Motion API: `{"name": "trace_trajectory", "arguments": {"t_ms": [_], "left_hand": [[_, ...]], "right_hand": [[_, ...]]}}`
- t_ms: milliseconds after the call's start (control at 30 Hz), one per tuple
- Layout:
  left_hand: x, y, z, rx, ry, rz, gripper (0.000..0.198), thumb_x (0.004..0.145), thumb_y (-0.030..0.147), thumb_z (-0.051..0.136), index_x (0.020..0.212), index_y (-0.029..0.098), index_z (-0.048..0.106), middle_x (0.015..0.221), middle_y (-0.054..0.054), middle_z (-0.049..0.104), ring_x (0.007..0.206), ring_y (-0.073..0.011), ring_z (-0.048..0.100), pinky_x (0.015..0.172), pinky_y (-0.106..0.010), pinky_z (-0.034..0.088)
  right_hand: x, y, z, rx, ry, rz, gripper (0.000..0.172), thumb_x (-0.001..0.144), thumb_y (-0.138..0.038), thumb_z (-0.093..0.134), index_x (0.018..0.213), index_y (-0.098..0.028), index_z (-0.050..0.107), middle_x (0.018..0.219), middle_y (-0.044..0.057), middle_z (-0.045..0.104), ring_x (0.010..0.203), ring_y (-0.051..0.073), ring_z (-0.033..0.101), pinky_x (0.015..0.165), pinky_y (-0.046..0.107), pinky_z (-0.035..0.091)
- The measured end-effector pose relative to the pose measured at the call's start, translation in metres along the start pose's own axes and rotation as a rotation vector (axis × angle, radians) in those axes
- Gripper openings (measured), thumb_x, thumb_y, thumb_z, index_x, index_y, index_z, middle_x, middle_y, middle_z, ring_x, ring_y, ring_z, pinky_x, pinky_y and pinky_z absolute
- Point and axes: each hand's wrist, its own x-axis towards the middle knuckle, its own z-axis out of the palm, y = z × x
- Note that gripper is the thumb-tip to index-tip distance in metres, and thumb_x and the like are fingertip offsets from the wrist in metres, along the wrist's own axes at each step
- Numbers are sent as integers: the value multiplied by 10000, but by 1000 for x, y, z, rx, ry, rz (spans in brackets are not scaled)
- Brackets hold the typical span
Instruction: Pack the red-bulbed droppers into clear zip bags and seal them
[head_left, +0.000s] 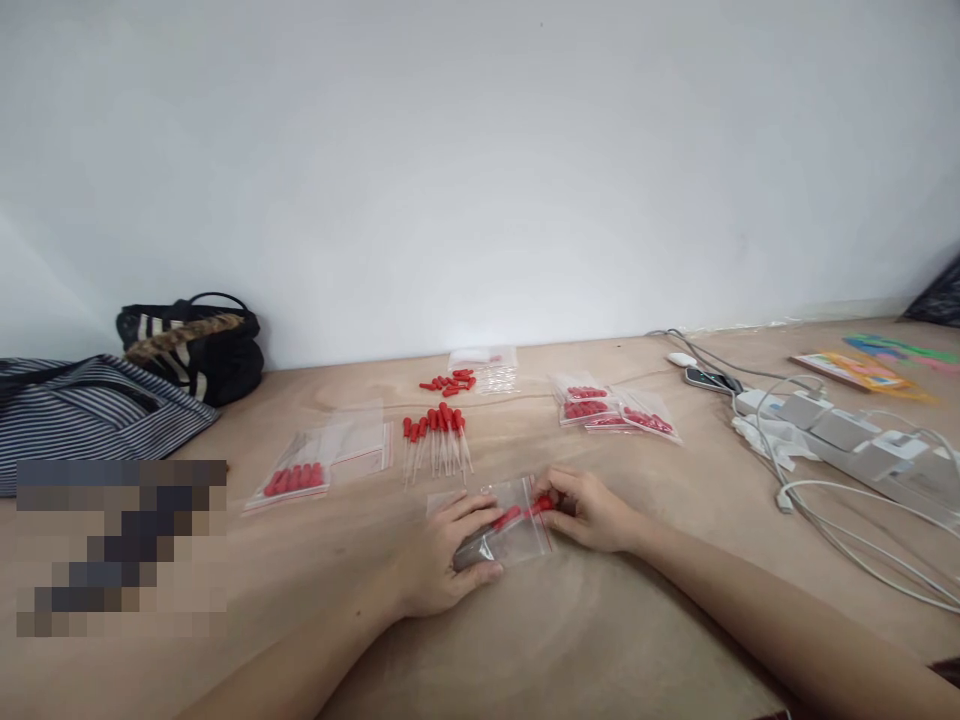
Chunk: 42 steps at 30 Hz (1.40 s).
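Observation:
A clear zip bag [517, 547] lies flat on the table, with a red bulb [507, 518] inside it. Across its left part rests my left hand [450, 555], fingers stretched out and the thumb apart, pressing the plastic down. At the bag's right end, by the red zip line, my right hand [577, 508] is closed in a pinch on a red-bulbed dropper [541, 504]. Its tube is mostly hidden by the bag and glare. Just beyond lies a group of droppers [439, 440] with red bulbs and clear tubes.
Filled bags [589, 408] lie right of centre, and another filled bag [294, 478] is at left beside flat bags [356, 435]. Loose red bulbs [450, 382] and a bag stack [484, 358] sit near the wall. Power strip and cables [840, 430] occupy the right; cloth bags [191, 345] stand left.

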Motion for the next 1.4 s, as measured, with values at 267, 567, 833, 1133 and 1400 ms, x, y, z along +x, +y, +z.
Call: {"name": "trace_trajectory", "arguments": {"t_ms": [267,567,833,1133,1400], "left_hand": [[-1,-2,0,-35,3,6,397,794,312,518,1169,181,512,1254,-98,487,1134,-236,468,954,-397,388],[-1,-1,2,-23,19,19,414,776,313,540,1160,159,525,1248,-118,490,1145,-252,455,956,-422,379],[-3,-3,4,-11,88,50,392,758,325,580,1122,183,550,1216,-105,512,1140,-264,448,947,-427,381],[-30,-16,4,-8,81,20,411,783,325,549,1183,250,492,1218,-62,507,1111,-249,466,941,-422,383],[-29,-9,-5,-25,-38,-12,450,775,313,571,1207,228,479,1252,-83,482,1142,-261,440,958,-441,363]], "right_hand": [[3,9,4,468,-71,252,414,668,-334,665,1012,-151,525,836,26,625,588,74,528,547,204,416],[14,10,15,467,-70,418,547,536,-407,740,966,-117,566,566,-45,573,450,58,451,453,186,352],[24,15,-5,522,-253,434,637,492,-292,766,1067,-149,534,598,-55,574,450,53,469,426,167,360],[108,28,17,287,200,572,234,623,-239,668,807,-114,594,640,-17,560,428,31,406,396,165,324],[165,31,54,250,245,700,570,495,-137,708,1014,-124,475,615,-25,538,433,73,451,387,180,322]]}}
